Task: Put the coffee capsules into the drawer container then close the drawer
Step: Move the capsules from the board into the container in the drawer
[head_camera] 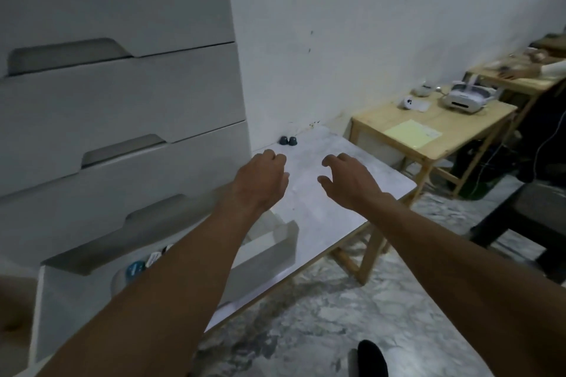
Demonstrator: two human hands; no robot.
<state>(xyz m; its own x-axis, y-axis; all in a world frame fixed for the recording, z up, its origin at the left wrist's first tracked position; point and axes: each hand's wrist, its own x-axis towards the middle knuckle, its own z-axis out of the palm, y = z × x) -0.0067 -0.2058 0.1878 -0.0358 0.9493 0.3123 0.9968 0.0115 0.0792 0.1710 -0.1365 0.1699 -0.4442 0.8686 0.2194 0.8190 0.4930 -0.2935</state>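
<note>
Empty-handed, left hand (260, 180) and right hand (349, 180) hover half-curled over the bench (352, 168), near two dark capsules (288, 140) by the wall; light, rigid, probably best pinched at the sides.

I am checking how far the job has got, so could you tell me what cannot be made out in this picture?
- Contents of the open drawer, head view: mostly hidden behind the left forearm; only a few capsules in the drawer show, so no count.
- The two dark capsules by the wall: too small to read.
- Left hand, right hand: fingers curled, palms hidden; apparently empty.
</note>
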